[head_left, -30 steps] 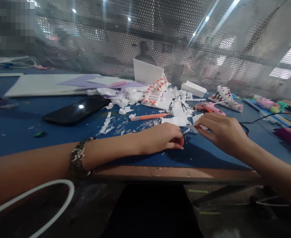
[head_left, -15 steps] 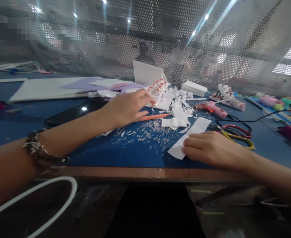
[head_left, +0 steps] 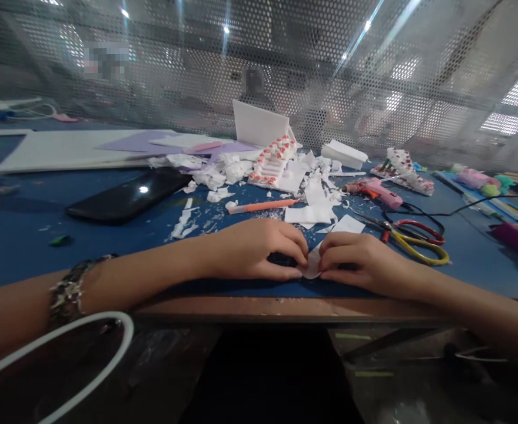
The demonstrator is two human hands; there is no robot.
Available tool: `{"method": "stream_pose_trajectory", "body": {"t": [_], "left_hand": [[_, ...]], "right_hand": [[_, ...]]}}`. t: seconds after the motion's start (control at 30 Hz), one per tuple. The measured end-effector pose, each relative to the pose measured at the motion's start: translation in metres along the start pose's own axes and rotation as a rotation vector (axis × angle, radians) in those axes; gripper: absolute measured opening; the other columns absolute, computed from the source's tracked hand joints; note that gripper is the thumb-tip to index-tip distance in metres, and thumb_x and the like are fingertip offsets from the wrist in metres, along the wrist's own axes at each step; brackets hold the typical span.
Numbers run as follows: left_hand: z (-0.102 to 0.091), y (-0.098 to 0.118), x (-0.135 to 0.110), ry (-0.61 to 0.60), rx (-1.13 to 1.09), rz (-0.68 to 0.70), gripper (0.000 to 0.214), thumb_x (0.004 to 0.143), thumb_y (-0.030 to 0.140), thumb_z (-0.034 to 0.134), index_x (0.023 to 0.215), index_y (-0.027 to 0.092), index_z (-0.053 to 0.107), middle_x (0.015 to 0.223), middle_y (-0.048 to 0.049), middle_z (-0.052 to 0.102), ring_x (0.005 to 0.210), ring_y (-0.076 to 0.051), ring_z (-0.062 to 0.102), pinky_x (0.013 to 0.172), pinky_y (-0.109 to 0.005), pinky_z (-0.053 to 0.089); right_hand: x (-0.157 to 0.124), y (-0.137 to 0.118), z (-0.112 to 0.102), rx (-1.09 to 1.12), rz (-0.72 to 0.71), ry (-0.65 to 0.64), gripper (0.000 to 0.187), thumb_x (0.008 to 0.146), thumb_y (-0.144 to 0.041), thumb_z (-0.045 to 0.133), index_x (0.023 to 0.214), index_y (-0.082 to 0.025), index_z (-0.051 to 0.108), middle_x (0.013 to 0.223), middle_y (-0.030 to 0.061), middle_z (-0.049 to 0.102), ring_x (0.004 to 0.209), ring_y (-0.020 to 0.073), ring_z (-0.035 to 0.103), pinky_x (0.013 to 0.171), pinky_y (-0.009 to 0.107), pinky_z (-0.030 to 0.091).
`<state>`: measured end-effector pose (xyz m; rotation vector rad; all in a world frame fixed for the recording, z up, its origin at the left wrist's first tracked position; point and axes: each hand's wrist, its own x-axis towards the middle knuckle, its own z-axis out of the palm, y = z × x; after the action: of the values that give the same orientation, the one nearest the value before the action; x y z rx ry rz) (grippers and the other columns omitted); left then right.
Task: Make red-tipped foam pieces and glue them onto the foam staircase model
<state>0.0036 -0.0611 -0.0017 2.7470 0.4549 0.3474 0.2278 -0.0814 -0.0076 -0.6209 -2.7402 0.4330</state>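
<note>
At the table (head_left: 241, 303) edge, pinch the paper strip (head_left: 312, 264) evenly between left hand (head_left: 254, 250) and right hand (head_left: 356, 259), both closed on it, pressing flat.

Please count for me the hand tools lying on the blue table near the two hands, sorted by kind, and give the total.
Scissors: 1
Glue gun: 1
Orange craft knife: 1
Total: 3

Both the left hand and the right hand pinch a white paper strip, not a tool.
</note>
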Motion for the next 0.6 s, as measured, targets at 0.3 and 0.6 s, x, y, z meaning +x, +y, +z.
{"method": "stream_pose_trajectory", "body": {"t": [0.3,0.6], "left_hand": [[0.012,0.005,0.011,0.113,-0.088,-0.184,0.018,0.076,0.033,0.061,0.075,0.015,0.064,0.082,-0.0028,0.062,0.077,-0.014,0.056,0.074,-0.024,0.041],[0.015,0.008,0.014,0.141,-0.048,-0.234,0.007,0.074,0.022,0.057,0.075,0.015,0.059,0.077,-0.0004,0.059,0.072,-0.012,0.053,0.067,-0.022,0.039]], "right_hand": [[0.004,0.001,0.011,-0.052,0.177,0.121,0.008,0.080,-0.017,0.052,0.075,-0.015,0.057,0.074,0.0015,0.053,0.065,0.0086,0.049,0.059,0.019,0.038],[0.005,0.000,0.014,-0.075,0.206,0.138,0.005,0.075,-0.013,0.053,0.070,-0.015,0.053,0.071,0.0003,0.051,0.061,0.0077,0.046,0.056,0.018,0.035]]}}
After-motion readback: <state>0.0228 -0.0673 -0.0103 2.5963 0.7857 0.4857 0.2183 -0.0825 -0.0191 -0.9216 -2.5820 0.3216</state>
